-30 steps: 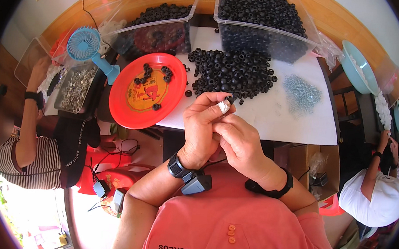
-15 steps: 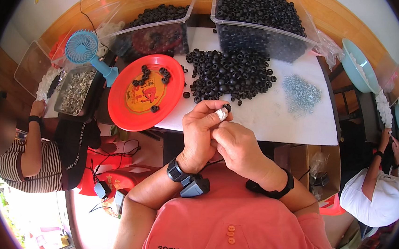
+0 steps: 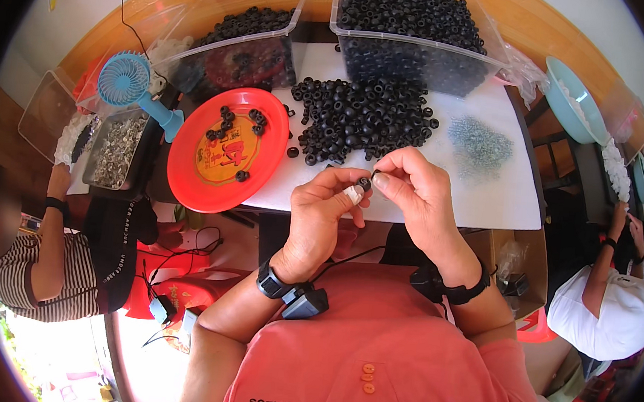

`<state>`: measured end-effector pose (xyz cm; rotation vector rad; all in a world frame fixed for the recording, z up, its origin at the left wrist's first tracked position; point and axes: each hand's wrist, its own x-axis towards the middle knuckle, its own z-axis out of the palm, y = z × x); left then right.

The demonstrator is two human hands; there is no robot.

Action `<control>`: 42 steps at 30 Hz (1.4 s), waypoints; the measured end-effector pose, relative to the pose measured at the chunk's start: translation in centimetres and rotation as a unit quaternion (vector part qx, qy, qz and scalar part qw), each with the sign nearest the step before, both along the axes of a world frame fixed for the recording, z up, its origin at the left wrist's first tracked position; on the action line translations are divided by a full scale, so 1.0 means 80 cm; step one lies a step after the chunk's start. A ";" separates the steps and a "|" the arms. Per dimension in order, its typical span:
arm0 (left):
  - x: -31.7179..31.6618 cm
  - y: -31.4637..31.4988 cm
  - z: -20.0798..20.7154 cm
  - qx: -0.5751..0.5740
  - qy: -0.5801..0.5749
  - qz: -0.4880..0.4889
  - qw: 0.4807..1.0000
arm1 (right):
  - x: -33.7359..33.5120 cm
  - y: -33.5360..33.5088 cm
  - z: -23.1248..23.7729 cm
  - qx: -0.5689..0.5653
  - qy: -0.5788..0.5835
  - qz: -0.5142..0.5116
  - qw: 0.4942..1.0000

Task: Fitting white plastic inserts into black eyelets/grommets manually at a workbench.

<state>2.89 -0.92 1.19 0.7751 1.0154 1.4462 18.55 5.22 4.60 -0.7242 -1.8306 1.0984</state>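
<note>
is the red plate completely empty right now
No, the red plate holds several small black rings scattered on it.

Loose rings (image 3: 362, 117) mid-table (image 3: 488, 199); plate (image 3: 224, 152) left; 2 bins (image 3: 419, 27) behind; screw pile (image 3: 480, 143) right.

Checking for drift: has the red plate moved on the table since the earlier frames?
No. The red plate still overhangs the table edge, beside the blue fan.

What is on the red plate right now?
The red plate holds a few small black rings, scattered mostly near its far rim, over a yellow printed centre. Nothing covers it; its near edge overhangs the white table.
</note>
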 end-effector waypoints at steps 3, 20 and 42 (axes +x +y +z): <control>-0.001 -0.003 0.005 -0.020 0.016 -0.005 1.000 | -0.003 0.001 -0.003 -0.026 0.009 0.011 1.000; -0.012 -0.008 -0.005 -0.002 0.017 -0.011 1.000 | -0.013 -0.006 -0.018 -0.047 0.012 0.021 0.999; -0.007 -0.013 -0.002 0.001 0.018 0.001 1.000 | -0.005 0.001 -0.034 0.191 -0.051 -0.027 0.980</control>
